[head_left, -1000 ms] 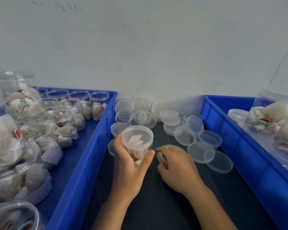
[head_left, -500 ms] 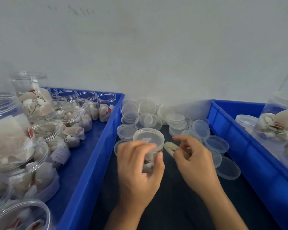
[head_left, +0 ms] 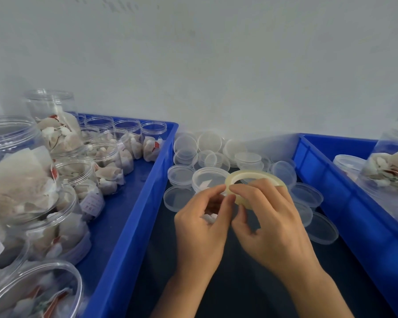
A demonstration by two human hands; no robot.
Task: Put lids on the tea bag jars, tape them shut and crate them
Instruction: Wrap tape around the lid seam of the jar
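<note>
Head view: a lidded jar [head_left: 210, 181] stands on the dark mat between two blue crates as the right hand [head_left: 271, 226] grips a tape roll [head_left: 244, 177] and the left hand [head_left: 202, 221] pinches at its edge, apparently seeking the tape's end. Many open jars [head_left: 101, 157] wait in the left crate [head_left: 147, 191]; hands hide the jar's body.

A plain pale grey wall [head_left: 216, 65] with faint smudges stands behind a dark-topped table [head_left: 251, 283], evenly lit
</note>
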